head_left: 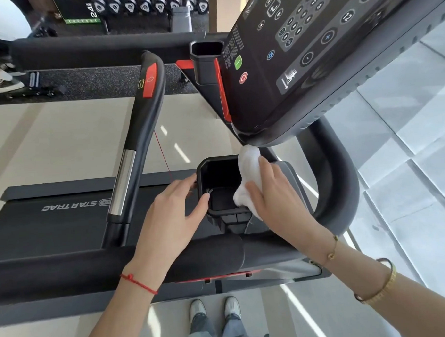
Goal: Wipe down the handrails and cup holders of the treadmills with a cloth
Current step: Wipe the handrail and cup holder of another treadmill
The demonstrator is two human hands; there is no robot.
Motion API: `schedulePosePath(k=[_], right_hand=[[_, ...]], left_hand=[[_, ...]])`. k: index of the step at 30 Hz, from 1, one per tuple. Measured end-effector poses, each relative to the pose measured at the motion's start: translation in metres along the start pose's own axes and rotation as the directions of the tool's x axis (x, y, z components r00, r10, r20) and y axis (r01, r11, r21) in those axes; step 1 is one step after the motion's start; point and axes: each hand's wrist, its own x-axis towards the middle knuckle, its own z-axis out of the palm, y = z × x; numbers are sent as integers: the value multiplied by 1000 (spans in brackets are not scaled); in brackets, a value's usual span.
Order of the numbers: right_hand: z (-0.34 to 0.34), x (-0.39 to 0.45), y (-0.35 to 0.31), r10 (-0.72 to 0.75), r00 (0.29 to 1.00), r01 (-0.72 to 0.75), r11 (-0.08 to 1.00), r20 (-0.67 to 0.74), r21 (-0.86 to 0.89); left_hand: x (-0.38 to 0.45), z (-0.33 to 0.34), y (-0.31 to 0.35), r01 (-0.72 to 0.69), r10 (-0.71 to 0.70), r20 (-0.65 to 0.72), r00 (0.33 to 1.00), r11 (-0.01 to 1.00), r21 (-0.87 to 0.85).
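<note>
A black cup holder point(219, 212) sits under the treadmill console, near the middle of the view. My right hand point(275, 194) presses a white cloth point(249, 162) against the holder's right rim and inner wall. My left hand point(172, 213) steadies the holder from the left, fingers on its left rim and thumb at the inside edge. A second cup holder point(205, 60) stands farther away beside the console. The black side handrail point(137, 143) with a chrome section and a red stop pad runs to the left.
The console panel point(301, 59) with buttons overhangs the near holder at upper right. A grey curved frame bar point(340, 179) wraps the right side. The treadmill belt deck point(41, 225) lies left. Dumbbell racks and another person's feet are at the far top left.
</note>
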Motion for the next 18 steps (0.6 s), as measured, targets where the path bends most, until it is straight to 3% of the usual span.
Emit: schedulePosePath(k=[6,8,11,14,18], right_hand=[[1,40,1,-288,953,302,897,92,-322],[6,58,-4,-400,899,437,816,176,-378],[13,79,-21,-550,774,629,723,313,-285],[14,85,-24,-591,725,679,701,354,-219],[6,77,-2,-532,778,625,704,333,-336]], left_hand=[[-1,-1,3,20,-20,-1,1000,1000,10],[0,-1,4,27,-26,-9,1000,1000,14],[-1,-1,6,42,-41,-36,999,999,27],[-1,-2,8,50,-49,-53,997,998,30],[-3,-3,8,66,-64,-60,996,998,21]])
